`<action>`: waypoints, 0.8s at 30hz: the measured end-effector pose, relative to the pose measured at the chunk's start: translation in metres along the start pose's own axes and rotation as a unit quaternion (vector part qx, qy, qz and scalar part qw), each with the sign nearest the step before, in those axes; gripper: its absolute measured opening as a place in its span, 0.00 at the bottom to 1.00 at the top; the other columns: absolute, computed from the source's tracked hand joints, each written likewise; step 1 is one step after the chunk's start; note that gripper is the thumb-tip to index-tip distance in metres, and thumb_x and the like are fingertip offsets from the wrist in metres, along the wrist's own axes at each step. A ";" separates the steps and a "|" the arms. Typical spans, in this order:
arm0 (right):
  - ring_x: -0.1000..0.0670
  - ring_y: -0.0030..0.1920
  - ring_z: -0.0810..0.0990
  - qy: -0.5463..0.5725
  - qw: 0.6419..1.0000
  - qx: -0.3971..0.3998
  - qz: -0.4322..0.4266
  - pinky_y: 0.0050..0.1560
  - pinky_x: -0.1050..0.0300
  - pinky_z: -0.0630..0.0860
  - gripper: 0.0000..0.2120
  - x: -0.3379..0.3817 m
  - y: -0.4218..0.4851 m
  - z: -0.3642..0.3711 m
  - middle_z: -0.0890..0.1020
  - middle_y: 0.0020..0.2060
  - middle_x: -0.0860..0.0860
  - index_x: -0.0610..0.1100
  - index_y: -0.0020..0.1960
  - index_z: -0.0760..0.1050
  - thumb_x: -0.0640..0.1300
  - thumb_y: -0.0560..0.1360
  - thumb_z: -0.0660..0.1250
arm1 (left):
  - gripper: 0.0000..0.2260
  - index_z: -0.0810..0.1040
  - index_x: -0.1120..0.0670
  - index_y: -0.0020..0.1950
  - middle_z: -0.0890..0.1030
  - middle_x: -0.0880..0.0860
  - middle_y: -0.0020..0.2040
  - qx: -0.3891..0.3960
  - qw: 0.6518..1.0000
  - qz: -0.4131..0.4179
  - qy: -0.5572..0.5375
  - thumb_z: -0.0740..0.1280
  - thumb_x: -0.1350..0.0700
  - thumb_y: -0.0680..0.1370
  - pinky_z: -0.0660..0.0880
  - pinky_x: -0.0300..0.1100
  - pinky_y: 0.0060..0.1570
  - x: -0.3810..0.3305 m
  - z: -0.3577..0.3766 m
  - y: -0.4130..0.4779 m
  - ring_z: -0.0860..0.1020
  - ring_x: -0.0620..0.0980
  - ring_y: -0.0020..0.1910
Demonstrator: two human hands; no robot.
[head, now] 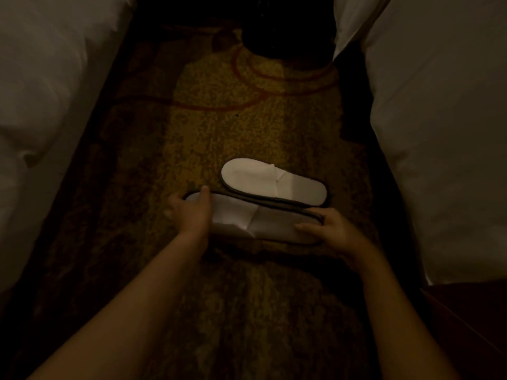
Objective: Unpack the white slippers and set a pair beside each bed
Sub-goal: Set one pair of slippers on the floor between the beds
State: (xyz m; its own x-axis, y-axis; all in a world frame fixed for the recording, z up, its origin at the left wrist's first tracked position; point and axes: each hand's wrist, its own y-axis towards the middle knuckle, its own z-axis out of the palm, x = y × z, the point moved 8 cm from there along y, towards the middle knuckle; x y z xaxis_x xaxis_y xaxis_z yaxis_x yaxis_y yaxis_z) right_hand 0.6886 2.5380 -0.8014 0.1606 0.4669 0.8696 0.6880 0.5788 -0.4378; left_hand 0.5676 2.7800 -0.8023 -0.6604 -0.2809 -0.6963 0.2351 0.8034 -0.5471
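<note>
While one slipper (274,182) already lies flat on the carpet (219,119) in the aisle between the two beds, the near slipper (263,220) is held at both ends. Left hand (192,212) closed around one end, thumb over the rim; right hand (333,229) clasping the other end, fingers (304,229) laid across the top. Likely reason for the two-handed hold: lining it up parallel with its mate, edges just about touching, so the pair sits neat. Both slippers run crosswise to the aisle, nearer the right bed (439,133) than the left bed (41,91). Uppers look pressed flat, creased from packing. Dim light. No brand, label or writing readable on slippers or bedding. No wrapper in sight.
</note>
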 end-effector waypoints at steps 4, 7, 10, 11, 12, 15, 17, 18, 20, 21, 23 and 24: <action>0.49 0.45 0.83 0.071 0.992 0.060 0.086 0.46 0.58 0.80 0.09 -0.026 -0.007 0.006 0.84 0.47 0.45 0.44 0.51 0.80 0.37 0.71 0.70 | 0.22 0.69 0.56 0.71 0.67 0.60 0.72 0.054 0.985 0.088 0.135 0.60 0.48 0.80 0.66 0.51 0.66 0.002 -0.005 0.016 0.67 0.60 0.69; 0.50 0.46 0.82 0.078 0.986 0.043 0.139 0.47 0.58 0.79 0.15 -0.051 -0.008 0.007 0.83 0.50 0.45 0.40 0.58 0.77 0.37 0.72 0.70 | 0.16 0.73 0.61 0.67 0.72 0.61 0.68 0.115 0.979 0.089 0.143 0.58 0.56 0.81 0.68 0.48 0.64 0.021 0.010 0.015 0.70 0.60 0.66; 0.45 0.53 0.79 -0.048 0.982 0.001 0.182 0.49 0.56 0.76 0.17 -0.075 -0.010 0.002 0.79 0.56 0.42 0.38 0.59 0.75 0.41 0.72 0.71 | 0.16 0.73 0.62 0.67 0.72 0.63 0.69 0.137 0.971 0.074 0.183 0.58 0.61 0.81 0.67 0.51 0.66 0.043 0.021 0.017 0.70 0.62 0.67; 0.44 0.56 0.77 -0.108 0.975 -0.015 0.192 0.49 0.56 0.74 0.18 -0.081 -0.011 -0.002 0.77 0.57 0.41 0.36 0.60 0.73 0.41 0.72 0.71 | 0.16 0.73 0.61 0.68 0.71 0.63 0.69 0.138 0.965 0.074 0.209 0.59 0.61 0.80 0.68 0.51 0.67 0.050 0.024 0.017 0.70 0.62 0.67; 0.43 0.58 0.76 -0.153 0.968 -0.033 0.198 0.49 0.57 0.72 0.19 -0.084 -0.011 -0.006 0.76 0.58 0.40 0.35 0.61 0.72 0.40 0.73 0.70 | 0.17 0.73 0.60 0.68 0.70 0.63 0.70 0.134 0.960 0.076 0.235 0.60 0.61 0.80 0.68 0.52 0.68 0.055 0.027 0.018 0.70 0.62 0.67; 0.42 0.61 0.73 -0.235 0.951 -0.066 0.188 0.56 0.54 0.72 0.21 -0.084 -0.011 -0.015 0.73 0.62 0.39 0.35 0.63 0.69 0.40 0.72 0.69 | 0.17 0.72 0.58 0.68 0.66 0.63 0.70 0.110 0.950 0.092 0.276 0.61 0.61 0.79 0.67 0.52 0.69 0.060 0.033 0.016 0.69 0.63 0.67; 0.42 0.62 0.72 -0.274 0.940 -0.086 0.182 0.61 0.52 0.71 0.22 -0.084 -0.010 -0.023 0.72 0.64 0.39 0.36 0.65 0.68 0.39 0.73 0.68 | 0.18 0.71 0.57 0.69 0.66 0.63 0.70 0.088 0.945 0.104 0.297 0.60 0.61 0.79 0.66 0.53 0.69 0.059 0.035 0.014 0.67 0.63 0.68; 0.42 0.62 0.72 -0.283 0.936 -0.098 0.183 0.63 0.52 0.71 0.21 -0.085 -0.010 -0.026 0.72 0.64 0.39 0.36 0.65 0.68 0.39 0.74 0.67 | 0.18 0.71 0.57 0.69 0.66 0.62 0.70 0.079 0.941 0.110 0.311 0.60 0.61 0.79 0.66 0.53 0.69 0.059 0.035 0.013 0.66 0.62 0.69; 0.43 0.58 0.74 -0.275 0.937 -0.121 0.176 0.58 0.53 0.74 0.11 -0.088 -0.010 -0.029 0.76 0.56 0.41 0.37 0.57 0.73 0.37 0.76 0.63 | 0.18 0.71 0.56 0.68 0.66 0.61 0.70 0.071 0.934 0.117 0.329 0.59 0.61 0.79 0.65 0.54 0.70 0.059 0.035 0.011 0.64 0.61 0.70; 0.45 0.53 0.75 -0.267 0.940 -0.126 0.173 0.49 0.57 0.74 0.04 -0.090 -0.010 -0.029 0.77 0.49 0.43 0.39 0.48 0.74 0.36 0.76 0.61 | 0.18 0.71 0.56 0.68 0.66 0.61 0.71 0.073 0.933 0.119 0.332 0.59 0.61 0.79 0.65 0.53 0.70 0.060 0.035 0.010 0.63 0.61 0.70; 0.48 0.45 0.72 -0.272 0.937 -0.133 0.173 0.38 0.62 0.67 0.15 -0.092 -0.010 -0.030 0.72 0.39 0.48 0.46 0.33 0.65 0.34 0.77 0.59 | 0.18 0.71 0.56 0.68 0.65 0.61 0.71 0.079 0.931 0.123 0.336 0.59 0.62 0.79 0.64 0.53 0.70 0.061 0.037 0.009 0.63 0.61 0.71; 0.49 0.43 0.71 -0.266 0.938 -0.133 0.178 0.36 0.62 0.65 0.18 -0.095 -0.009 -0.031 0.70 0.37 0.49 0.48 0.32 0.61 0.34 0.77 0.59 | 0.18 0.71 0.56 0.68 0.65 0.61 0.71 0.080 0.930 0.123 0.336 0.59 0.62 0.78 0.64 0.53 0.70 0.062 0.037 0.008 0.63 0.61 0.71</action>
State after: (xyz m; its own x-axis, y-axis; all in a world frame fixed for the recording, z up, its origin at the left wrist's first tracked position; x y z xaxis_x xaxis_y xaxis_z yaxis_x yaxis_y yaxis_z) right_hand 0.6885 2.4678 -0.8726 0.0862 0.9079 0.4103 0.8212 0.1685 -0.5452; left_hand 0.5551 2.7498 -0.8670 -0.8568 0.3365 -0.3908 0.5058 0.6962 -0.5094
